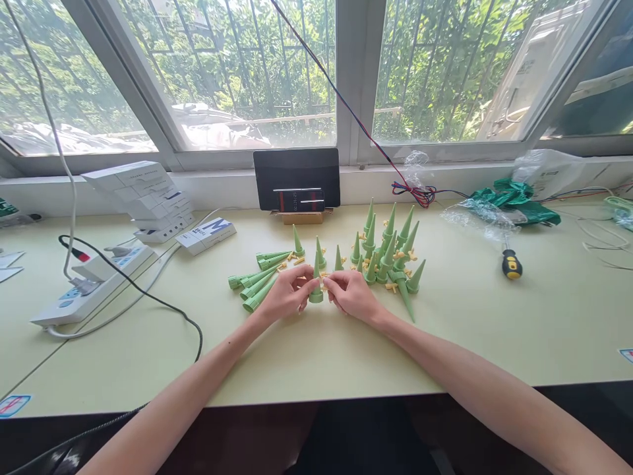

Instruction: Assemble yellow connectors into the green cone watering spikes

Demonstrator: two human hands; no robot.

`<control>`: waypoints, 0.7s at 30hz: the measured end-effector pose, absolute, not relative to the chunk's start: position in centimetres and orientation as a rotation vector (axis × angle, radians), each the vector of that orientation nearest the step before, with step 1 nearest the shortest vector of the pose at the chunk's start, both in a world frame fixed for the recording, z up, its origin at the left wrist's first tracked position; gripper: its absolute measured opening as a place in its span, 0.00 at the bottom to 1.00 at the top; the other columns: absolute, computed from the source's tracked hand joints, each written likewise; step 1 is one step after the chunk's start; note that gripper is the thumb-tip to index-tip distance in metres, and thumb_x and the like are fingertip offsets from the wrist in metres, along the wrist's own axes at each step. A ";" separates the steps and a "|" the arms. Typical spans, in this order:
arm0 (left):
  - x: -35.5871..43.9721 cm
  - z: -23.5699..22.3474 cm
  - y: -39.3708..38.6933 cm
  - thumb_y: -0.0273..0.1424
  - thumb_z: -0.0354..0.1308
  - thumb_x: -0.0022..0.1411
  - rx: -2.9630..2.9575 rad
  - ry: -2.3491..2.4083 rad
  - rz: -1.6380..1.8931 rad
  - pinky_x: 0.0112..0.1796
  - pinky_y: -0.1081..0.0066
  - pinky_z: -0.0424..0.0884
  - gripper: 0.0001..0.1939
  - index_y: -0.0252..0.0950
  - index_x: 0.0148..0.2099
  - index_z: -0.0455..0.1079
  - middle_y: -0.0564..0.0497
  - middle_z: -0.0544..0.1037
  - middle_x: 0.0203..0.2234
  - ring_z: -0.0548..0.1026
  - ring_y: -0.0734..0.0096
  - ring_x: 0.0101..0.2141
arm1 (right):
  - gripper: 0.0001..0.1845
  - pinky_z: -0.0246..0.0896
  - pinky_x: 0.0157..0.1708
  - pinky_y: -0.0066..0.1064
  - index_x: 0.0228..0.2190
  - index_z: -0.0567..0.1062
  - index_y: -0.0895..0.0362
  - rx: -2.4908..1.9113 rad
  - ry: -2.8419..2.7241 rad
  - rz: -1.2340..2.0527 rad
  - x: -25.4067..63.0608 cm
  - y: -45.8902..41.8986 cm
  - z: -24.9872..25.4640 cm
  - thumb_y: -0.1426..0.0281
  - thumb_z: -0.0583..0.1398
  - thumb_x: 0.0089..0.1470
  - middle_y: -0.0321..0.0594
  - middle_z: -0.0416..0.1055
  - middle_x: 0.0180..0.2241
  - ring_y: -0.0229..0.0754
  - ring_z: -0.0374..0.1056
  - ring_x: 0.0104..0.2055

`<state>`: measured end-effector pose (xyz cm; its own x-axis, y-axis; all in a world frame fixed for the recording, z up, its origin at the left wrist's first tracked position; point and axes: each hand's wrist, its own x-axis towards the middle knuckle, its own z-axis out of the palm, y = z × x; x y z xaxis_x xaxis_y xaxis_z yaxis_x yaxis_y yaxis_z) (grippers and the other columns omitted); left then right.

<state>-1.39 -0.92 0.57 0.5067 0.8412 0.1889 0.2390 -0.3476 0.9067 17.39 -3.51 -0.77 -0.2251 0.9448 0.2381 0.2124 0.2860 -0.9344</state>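
My left hand is closed, thumb and fingers pinching a green plant watering spike that stands point up. Close on the other side, my right hand pinches a small yellow valve against the spike's side; the fingertips hide part of it. To the left lie several green tubes, their open ends facing left. Several more green spikes are grouped on the right, mostly upright, with small yellow valves among them. Behind my hands a few spikes stand apart.
A phone leans on a dark tablet by the window. On the left are a power strip, cables, and stacked white boxes. A screwdriver, green plastic bag and wire bundle lie on the right.
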 end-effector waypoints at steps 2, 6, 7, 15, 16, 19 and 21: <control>-1.3 0.8 -1.0 0.44 0.57 0.64 1.812 0.891 0.835 0.14 0.77 0.66 0.16 0.34 0.38 0.67 0.54 0.68 0.25 0.67 0.80 0.15 | 0.21 0.53 0.21 0.27 0.17 0.66 0.55 -1.076 -1.668 0.978 17.4 -3.5 -0.7 0.62 0.55 0.60 0.31 0.59 0.11 0.34 0.56 0.16; -1.1 1.2 -1.2 0.45 0.57 0.64 1.758 0.894 0.811 0.14 0.76 0.66 0.17 0.34 0.38 0.68 0.53 0.71 0.27 0.68 0.81 0.14 | 0.20 0.53 0.22 0.27 0.18 0.67 0.56 -1.034 -1.704 0.901 17.5 -3.5 -0.8 0.63 0.55 0.60 0.32 0.62 0.15 0.34 0.56 0.18; -1.1 1.3 -1.2 0.45 0.57 0.64 1.754 0.896 0.805 0.14 0.76 0.66 0.18 0.33 0.39 0.69 0.53 0.71 0.28 0.68 0.81 0.14 | 0.20 0.52 0.23 0.27 0.18 0.68 0.56 -1.021 -1.715 0.877 17.5 -3.5 -0.9 0.63 0.55 0.60 0.33 0.63 0.16 0.34 0.56 0.19; -1.2 1.0 -1.0 0.43 0.58 0.64 1.798 0.934 0.819 0.15 0.75 0.68 0.16 0.34 0.38 0.68 0.53 0.71 0.27 0.67 0.81 0.15 | 0.18 0.55 0.23 0.27 0.19 0.68 0.56 -0.997 -1.715 0.879 17.4 -3.5 -1.0 0.64 0.55 0.60 0.33 0.65 0.16 0.34 0.58 0.18; -1.2 0.9 -0.9 0.43 0.58 0.64 1.807 0.941 0.823 0.15 0.76 0.68 0.15 0.34 0.38 0.68 0.53 0.71 0.27 0.67 0.80 0.15 | 0.18 0.55 0.22 0.28 0.19 0.68 0.56 -0.999 -1.692 0.926 17.3 -3.5 -0.9 0.64 0.56 0.59 0.32 0.64 0.16 0.34 0.58 0.17; -1.3 0.6 -0.8 0.42 0.57 0.65 1.827 0.946 0.837 0.16 0.76 0.67 0.15 0.34 0.38 0.68 0.54 0.70 0.25 0.66 0.80 0.15 | 0.18 0.54 0.18 0.28 0.19 0.67 0.55 -0.997 -1.607 1.081 17.2 -3.5 -0.7 0.62 0.56 0.58 0.31 0.63 0.14 0.33 0.57 0.14; -1.4 0.5 -0.8 0.42 0.57 0.65 1.849 0.951 0.844 0.16 0.76 0.67 0.14 0.35 0.39 0.68 0.55 0.69 0.23 0.66 0.80 0.15 | 0.18 0.52 0.15 0.28 0.18 0.67 0.55 -0.998 -1.557 1.166 17.2 -3.5 -0.5 0.62 0.57 0.57 0.31 0.63 0.15 0.33 0.56 0.12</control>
